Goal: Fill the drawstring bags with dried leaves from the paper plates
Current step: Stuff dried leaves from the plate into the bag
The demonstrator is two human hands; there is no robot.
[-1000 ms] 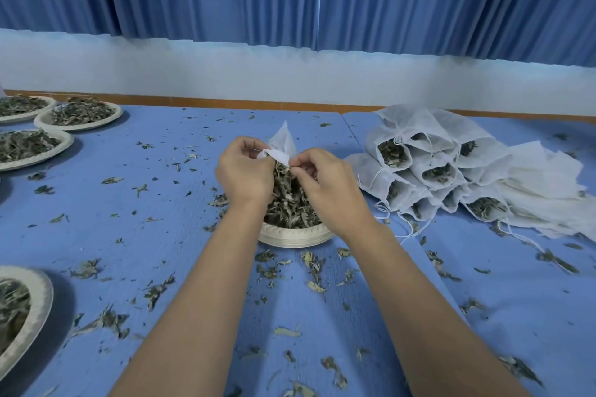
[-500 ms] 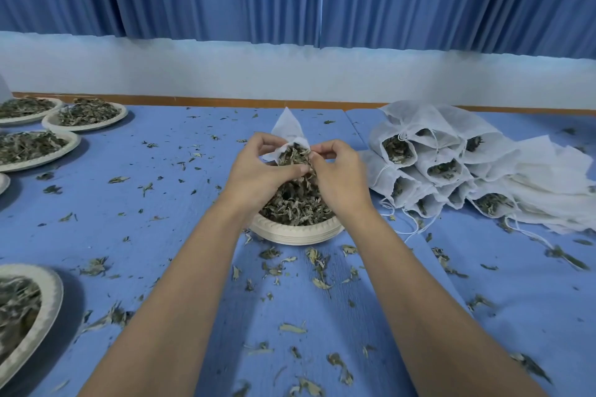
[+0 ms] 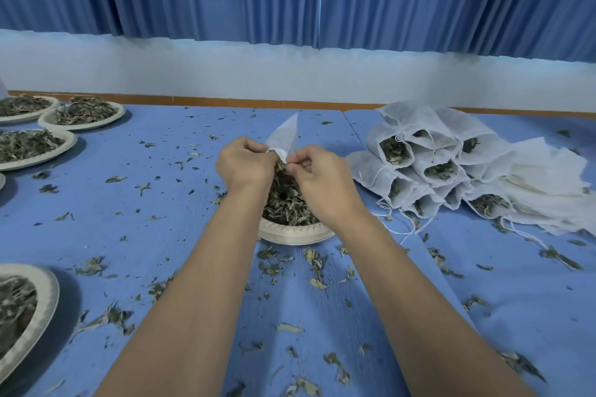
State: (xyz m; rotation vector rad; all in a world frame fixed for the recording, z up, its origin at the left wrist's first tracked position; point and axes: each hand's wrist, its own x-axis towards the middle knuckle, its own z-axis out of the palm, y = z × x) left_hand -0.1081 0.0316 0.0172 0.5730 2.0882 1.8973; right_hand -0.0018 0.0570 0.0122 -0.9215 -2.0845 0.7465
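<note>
A white drawstring bag (image 3: 285,135) stands up between my hands, its far corner pointing away from me. My left hand (image 3: 245,162) pinches the bag's gathered mouth from the left, fingers curled. My right hand (image 3: 317,176) pinches the same edge from the right. Both are held over a paper plate (image 3: 295,234) heaped with dried leaves (image 3: 285,200) at the table's middle. The bag's opening is hidden behind my fingers.
A pile of filled white bags (image 3: 429,167) with loose strings lies to the right, flat empty bags (image 3: 548,184) beside it. More leaf plates sit far left (image 3: 82,113) and near left (image 3: 29,306). Loose leaves litter the blue table (image 3: 161,235).
The bag's mouth, spread open half a second ago, is now pinched together between my fingers. My hands have stayed over the plate.
</note>
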